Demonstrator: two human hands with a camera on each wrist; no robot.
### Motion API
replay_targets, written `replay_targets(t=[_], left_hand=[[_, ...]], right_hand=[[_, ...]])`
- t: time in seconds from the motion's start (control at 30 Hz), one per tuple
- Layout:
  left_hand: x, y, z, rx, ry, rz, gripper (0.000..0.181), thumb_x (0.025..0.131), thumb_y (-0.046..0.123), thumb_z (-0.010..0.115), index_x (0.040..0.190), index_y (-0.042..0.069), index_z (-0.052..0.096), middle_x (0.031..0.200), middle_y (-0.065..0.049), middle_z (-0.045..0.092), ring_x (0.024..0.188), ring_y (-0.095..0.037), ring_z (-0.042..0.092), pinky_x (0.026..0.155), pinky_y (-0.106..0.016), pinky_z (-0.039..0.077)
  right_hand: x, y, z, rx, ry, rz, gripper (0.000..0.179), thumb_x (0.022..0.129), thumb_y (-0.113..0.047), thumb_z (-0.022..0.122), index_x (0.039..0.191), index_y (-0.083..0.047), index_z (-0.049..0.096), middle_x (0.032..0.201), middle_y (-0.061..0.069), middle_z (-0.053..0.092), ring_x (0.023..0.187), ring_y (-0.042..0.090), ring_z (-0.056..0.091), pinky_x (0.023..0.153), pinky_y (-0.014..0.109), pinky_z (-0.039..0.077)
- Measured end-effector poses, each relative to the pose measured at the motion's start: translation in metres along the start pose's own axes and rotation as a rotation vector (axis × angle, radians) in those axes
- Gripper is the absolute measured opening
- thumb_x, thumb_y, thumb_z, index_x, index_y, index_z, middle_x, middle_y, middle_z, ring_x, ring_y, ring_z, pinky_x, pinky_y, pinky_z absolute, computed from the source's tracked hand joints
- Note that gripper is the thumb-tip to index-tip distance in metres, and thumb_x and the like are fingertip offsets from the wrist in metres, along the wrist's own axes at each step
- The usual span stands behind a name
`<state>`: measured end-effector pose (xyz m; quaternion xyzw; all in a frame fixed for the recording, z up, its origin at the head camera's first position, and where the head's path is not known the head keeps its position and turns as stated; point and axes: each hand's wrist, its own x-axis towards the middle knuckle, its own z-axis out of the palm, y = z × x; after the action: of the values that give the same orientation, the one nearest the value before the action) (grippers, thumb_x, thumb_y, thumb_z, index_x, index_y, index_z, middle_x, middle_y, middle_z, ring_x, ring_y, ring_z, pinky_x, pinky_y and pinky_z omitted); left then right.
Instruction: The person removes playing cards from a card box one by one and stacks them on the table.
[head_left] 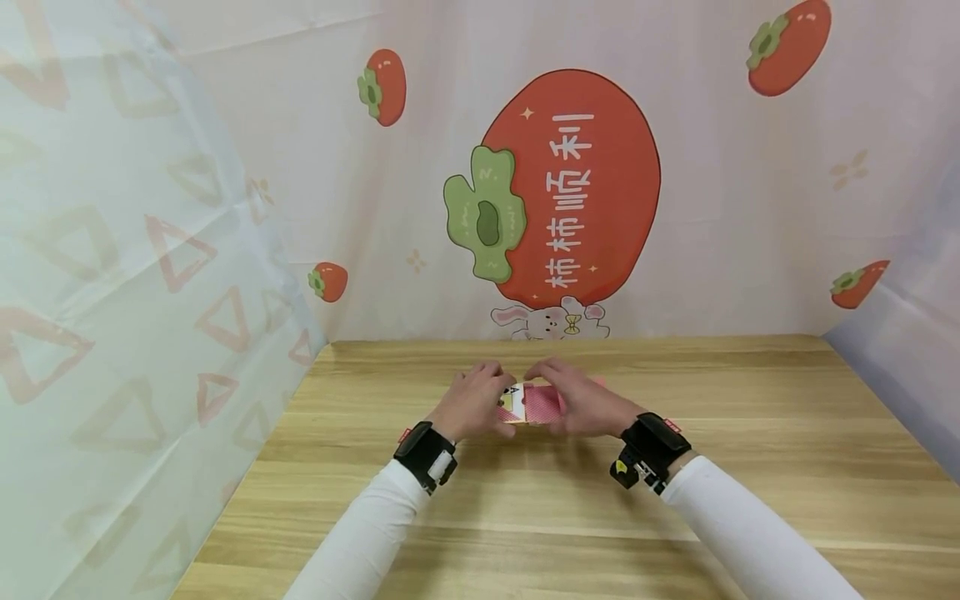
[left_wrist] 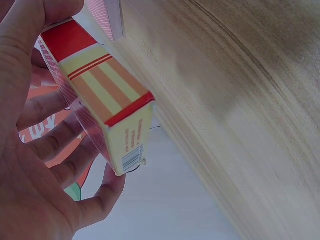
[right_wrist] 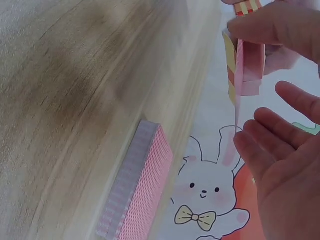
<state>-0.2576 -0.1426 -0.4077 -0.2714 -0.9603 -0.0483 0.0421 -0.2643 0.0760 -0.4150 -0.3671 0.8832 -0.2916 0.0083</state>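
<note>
White sleeves (head_left: 360, 533) reach forward; the left hand (head_left: 474, 400) clamps the card box (left_wrist: 102, 80) above the table (head_left: 540, 533). Thumb and fingertip spread, the right hand (head_left: 588, 402) holds a thin pink sheet (right_wrist: 239, 75) at its open end.

Left grip (head_left: 472, 402) and right grip (head_left: 591, 403) curve toward each other.

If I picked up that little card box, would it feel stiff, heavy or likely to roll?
The card box is probably light and fairly crushable, given the thin flaps at its open end. Its flat faces and straight edges should keep it from rolling.
</note>
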Motion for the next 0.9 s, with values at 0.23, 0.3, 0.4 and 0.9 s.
replay_targets(t=[0.23,0.3,0.4,0.9], left_hand=[[-0.0004,0.001,0.0007,-0.012,-0.01,-0.009,0.072,0.059,0.053,0.078,0.119,0.018,0.058,0.104,0.003,0.047,0.101,-0.017,0.044,0.081,-0.047,0.039],[-0.0005,0.0012,0.0004,-0.016,-0.013,-0.01,0.072,0.06,0.053,0.078,0.119,0.018,0.058,0.104,0.003,0.047,0.1,-0.017,0.044,0.081,-0.046,0.039],[-0.0009,0.0012,-0.0003,-0.021,-0.016,-0.013,0.072,0.06,0.052,0.078,0.119,0.018,0.058,0.103,0.004,0.047,0.099,-0.016,0.044,0.08,-0.045,0.039],[-0.0015,0.0014,0.0,-0.025,-0.014,-0.018,0.07,0.06,0.052,0.078,0.118,0.018,0.058,0.103,0.003,0.046,0.099,-0.016,0.044,0.081,-0.045,0.039]], right_hand=[[0.0009,-0.0016,0.0006,-0.027,-0.009,0.018,0.072,0.064,-0.02,0.081,0.126,-0.021,0.046,0.131,-0.005,0.038,0.118,0.018,0.039,0.09,0.031,0.039],[0.0008,-0.0018,-0.0004,-0.021,-0.014,0.026,0.071,0.064,-0.019,0.081,0.126,-0.02,0.046,0.131,-0.005,0.039,0.116,0.019,0.041,0.089,0.031,0.04],[0.0002,-0.002,-0.0016,-0.02,-0.019,0.024,0.07,0.065,-0.017,0.08,0.125,-0.021,0.046,0.129,-0.004,0.04,0.113,0.019,0.044,0.087,0.03,0.041],[-0.0023,-0.0014,-0.0038,-0.101,-0.032,-0.04,0.058,0.067,-0.025,0.079,0.119,-0.02,0.054,0.114,-0.006,0.052,0.104,0.012,0.045,0.083,0.027,0.042]])
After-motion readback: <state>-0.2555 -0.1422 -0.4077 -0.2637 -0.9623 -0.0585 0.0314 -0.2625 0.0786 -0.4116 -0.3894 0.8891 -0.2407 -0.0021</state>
